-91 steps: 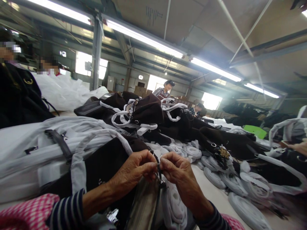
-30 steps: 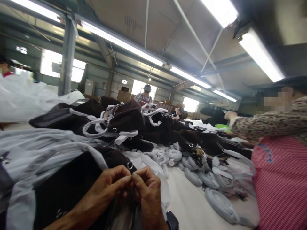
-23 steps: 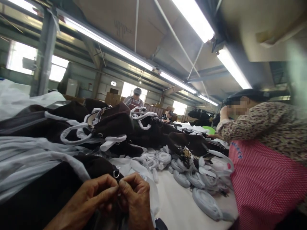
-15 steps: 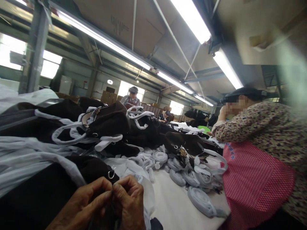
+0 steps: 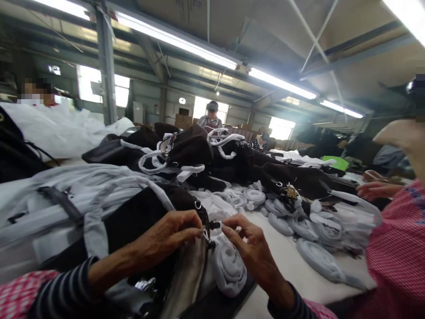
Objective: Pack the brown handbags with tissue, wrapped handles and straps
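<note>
A black bag (image 5: pixel 133 217) with a white-wrapped handle lies in front of me, its zipped opening facing me. My left hand (image 5: pixel 179 228) pinches a small metal clasp (image 5: pixel 206 235) at the bag's right end, by a silver ring (image 5: pixel 198 204). Just right of it, my right hand (image 5: pixel 245 237) has thumb and fingers apart near a short dark tab (image 5: pixel 215 225), with no object visible between them. Below the hands sits a rolled white-wrapped strap (image 5: pixel 229 266).
More dark bags (image 5: pixel 189 153) are piled behind. Coiled wrapped straps (image 5: pixel 315 257) lie on the white table (image 5: pixel 275 274) to the right. A person in a red checked apron (image 5: pixel 398 248) stands at the right edge, one hand (image 5: pixel 378 190) over the table. White wrapping (image 5: pixel 66 128) is heaped at left.
The view has turned left and shows more of the bag. My hands, together before, are now apart; the right has moved off with fingers spread. The metal clasp is now visible.
</note>
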A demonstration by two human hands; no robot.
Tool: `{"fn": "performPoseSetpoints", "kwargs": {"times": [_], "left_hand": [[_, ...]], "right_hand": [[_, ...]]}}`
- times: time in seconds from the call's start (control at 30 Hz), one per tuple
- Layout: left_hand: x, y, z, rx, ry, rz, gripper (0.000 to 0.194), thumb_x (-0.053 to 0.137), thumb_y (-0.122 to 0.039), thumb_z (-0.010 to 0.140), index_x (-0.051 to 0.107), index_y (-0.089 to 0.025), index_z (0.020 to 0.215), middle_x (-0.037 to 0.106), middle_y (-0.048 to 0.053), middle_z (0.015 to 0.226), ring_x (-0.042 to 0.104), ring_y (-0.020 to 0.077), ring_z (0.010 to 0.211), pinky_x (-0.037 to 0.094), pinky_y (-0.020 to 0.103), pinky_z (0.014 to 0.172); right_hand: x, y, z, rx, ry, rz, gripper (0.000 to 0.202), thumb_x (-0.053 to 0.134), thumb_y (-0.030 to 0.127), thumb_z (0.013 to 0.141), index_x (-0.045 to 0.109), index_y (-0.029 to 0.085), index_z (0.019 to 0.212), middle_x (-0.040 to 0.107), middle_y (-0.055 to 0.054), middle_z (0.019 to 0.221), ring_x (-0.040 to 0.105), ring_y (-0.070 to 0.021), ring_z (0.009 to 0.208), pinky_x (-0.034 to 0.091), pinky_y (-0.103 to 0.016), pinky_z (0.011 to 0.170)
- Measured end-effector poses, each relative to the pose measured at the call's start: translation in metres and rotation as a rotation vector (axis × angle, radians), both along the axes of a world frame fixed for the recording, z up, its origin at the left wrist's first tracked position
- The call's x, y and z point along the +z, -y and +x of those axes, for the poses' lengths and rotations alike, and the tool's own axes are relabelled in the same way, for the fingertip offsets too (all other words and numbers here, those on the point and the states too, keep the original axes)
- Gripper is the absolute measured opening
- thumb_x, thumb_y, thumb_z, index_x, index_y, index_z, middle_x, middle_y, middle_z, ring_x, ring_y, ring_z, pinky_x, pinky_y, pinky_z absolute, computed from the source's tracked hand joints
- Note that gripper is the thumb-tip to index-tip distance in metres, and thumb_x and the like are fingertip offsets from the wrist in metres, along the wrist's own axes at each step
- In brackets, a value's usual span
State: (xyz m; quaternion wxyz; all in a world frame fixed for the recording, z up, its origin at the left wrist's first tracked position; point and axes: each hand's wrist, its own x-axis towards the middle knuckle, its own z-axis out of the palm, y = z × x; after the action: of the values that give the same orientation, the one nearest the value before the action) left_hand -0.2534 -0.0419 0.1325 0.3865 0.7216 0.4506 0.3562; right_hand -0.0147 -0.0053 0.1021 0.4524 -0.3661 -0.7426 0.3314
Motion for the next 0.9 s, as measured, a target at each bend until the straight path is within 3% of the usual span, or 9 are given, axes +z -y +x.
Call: {"fn": "performPoseSetpoints", "kwargs": {"times": [0.07,0.17,0.33,0.47,0.57,0.63,0.77,0.9], "left_hand": [[0.003,0.004,0.003,-0.039,-0.028,0.017,0.024,0.059,-0.039,0.096,0.068,-0.018,0.090,0.061,-0.001,0.083,0.053,0.0159,0.078,0.041,0.025,0.071],[0.006,0.009,0.005,-0.115,-0.145,0.055,0.025,0.059,-0.042,0.098,0.069,-0.020,0.093,0.064,-0.001,0.087,0.057,0.0177,0.084,0.043,0.025,0.078],[0.006,-0.002,-0.005,-0.149,-0.309,0.148,0.025,0.048,-0.036,0.104,0.068,-0.023,0.110,0.069,0.003,0.106,0.063,0.0210,0.100,0.045,0.028,0.092],[-0.005,-0.021,-0.018,-0.106,-0.556,0.284,0.034,0.042,-0.016,0.099,0.061,-0.023,0.127,0.064,0.005,0.116,0.060,0.0220,0.106,0.044,0.034,0.100],[-0.012,-0.026,-0.019,-0.121,-0.730,0.363,0.043,0.041,-0.008,0.095,0.057,-0.022,0.132,0.060,0.008,0.125,0.054,0.0247,0.114,0.042,0.041,0.105],[-0.011,-0.025,-0.016,-0.086,-0.783,0.344,0.045,0.045,-0.005,0.091,0.056,-0.021,0.131,0.059,0.009,0.127,0.051,0.0264,0.116,0.043,0.043,0.103],[-0.002,-0.016,-0.013,-0.055,-0.774,0.329,0.050,0.053,0.002,0.081,0.060,-0.022,0.124,0.060,0.008,0.124,0.050,0.0272,0.116,0.045,0.044,0.102],[-0.003,-0.001,-0.016,-0.167,-0.727,0.419,0.052,0.054,0.006,0.075,0.067,-0.029,0.111,0.056,0.002,0.141,0.046,0.0290,0.130,0.040,0.046,0.111]], "right_hand": [[-0.007,0.007,0.009,0.047,0.224,0.068,0.021,0.071,0.039,0.092,0.071,0.024,0.107,0.068,-0.003,0.105,0.060,-0.0214,0.094,0.046,-0.033,0.082],[-0.019,0.020,0.004,0.066,0.455,0.185,0.042,0.079,0.030,0.085,0.064,0.026,0.124,0.064,-0.005,0.121,0.054,-0.0284,0.113,0.043,-0.043,0.098],[-0.023,0.024,-0.014,0.002,0.643,0.222,0.026,0.077,0.026,0.086,0.064,0.022,0.108,0.062,-0.005,0.113,0.050,-0.0282,0.107,0.038,-0.045,0.094],[-0.013,0.023,-0.013,0.118,0.630,0.231,0.009,0.069,0.025,0.092,0.062,0.020,0.092,0.062,-0.003,0.105,0.051,-0.0236,0.104,0.037,-0.037,0.088],[-0.016,0.028,-0.012,0.252,0.592,0.310,0.015,0.070,0.022,0.090,0.056,0.020,0.083,0.063,0.001,0.093,0.054,-0.0180,0.092,0.035,-0.034,0.084],[-0.026,0.031,-0.015,0.409,0.602,0.462,0.025,0.074,0.026,0.088,0.052,0.020,0.077,0.063,0.004,0.085,0.053,-0.0155,0.084,0.032,-0.033,0.077],[-0.044,0.030,-0.025,0.655,0.644,0.759,0.036,0.063,0.039,0.099,0.050,0.021,0.072,0.066,0.005,0.078,0.050,-0.0151,0.076,0.025,-0.035,0.065],[-0.031,0.028,-0.018,0.650,0.561,0.541,0.027,0.061,0.034,0.098,0.054,0.021,0.075,0.067,0.002,0.082,0.056,-0.0147,0.079,0.032,-0.031,0.068]]}}
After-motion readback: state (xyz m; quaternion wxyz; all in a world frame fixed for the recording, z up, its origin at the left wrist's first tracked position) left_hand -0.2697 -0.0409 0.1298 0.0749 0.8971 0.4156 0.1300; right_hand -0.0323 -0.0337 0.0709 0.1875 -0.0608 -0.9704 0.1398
